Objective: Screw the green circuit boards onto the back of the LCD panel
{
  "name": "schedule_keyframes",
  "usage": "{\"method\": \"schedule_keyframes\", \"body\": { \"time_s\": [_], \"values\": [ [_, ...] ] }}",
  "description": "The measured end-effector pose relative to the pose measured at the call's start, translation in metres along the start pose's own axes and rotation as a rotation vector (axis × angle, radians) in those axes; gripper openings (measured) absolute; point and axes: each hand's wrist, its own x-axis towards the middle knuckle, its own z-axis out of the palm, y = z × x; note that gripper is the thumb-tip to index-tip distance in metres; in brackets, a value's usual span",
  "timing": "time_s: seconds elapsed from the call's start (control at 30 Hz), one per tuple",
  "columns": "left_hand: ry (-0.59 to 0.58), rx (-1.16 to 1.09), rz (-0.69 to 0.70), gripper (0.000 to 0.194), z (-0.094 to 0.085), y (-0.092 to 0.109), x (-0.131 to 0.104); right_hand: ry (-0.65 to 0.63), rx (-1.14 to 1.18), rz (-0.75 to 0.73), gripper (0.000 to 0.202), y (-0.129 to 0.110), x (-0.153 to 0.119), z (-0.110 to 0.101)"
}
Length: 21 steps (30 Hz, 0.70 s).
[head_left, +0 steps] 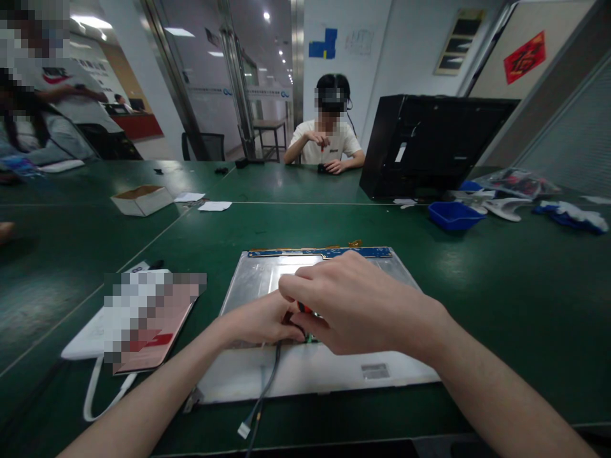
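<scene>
The right hand (348, 302) curls over with thumb and forefinger pinching a red tool (304, 308), most of it hidden inside the grip, while the left hand (267, 321) lies low just beside it, its thumb reaching in under the tool; whether those left fingers pinch anything I cannot tell. Done well, this calls for a light, steady hold: the tool square to the surface, pressure straight down, and the left hand bracing the spot without crowding the tip, which is out of sight below the grip. Tilting the tool could make it slip and scratch the small green circuit board (311, 339), which peeks out directly beneath the right hand. The cable (273, 375) that trails from under the left hand toward the person deserves slack, so that a wrist does not tug it; its white connector (244, 430) hangs loose past the near edge. The flat panel (329, 374) lies under both hands on the green table (515, 305): brushed silver and reflective beyond the grip, matte white on the near side, with a little grey rectangular patch (375, 371) nearer the person than the right hand. Along its far edge, beyond the grip, runs a narrow blue circuit strip (286, 253) with amber tabs (354, 243).
</scene>
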Motion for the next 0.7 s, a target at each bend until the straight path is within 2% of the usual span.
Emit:
{"method": "schedule_keyframes", "body": {
  "time_s": [0.27, 0.5, 0.7],
  "values": [
    [0.000, 0.007, -0.065, 0.015, 0.0010, -0.0016, -0.0013, 0.026, -0.017, 0.002, 0.007, 0.0004, 0.0012, 0.0013],
    [-0.004, -0.055, 0.010, 0.013, -0.0012, 0.0025, 0.0008, 0.064, -0.081, 0.033, 0.012, 0.0017, 0.0013, 0.0040],
    [-0.006, -0.023, 0.017, 0.016, 0.0015, -0.0040, -0.0001, 0.013, 0.012, 0.001, 0.008, 0.0004, -0.0003, -0.0007]
  ]
}}
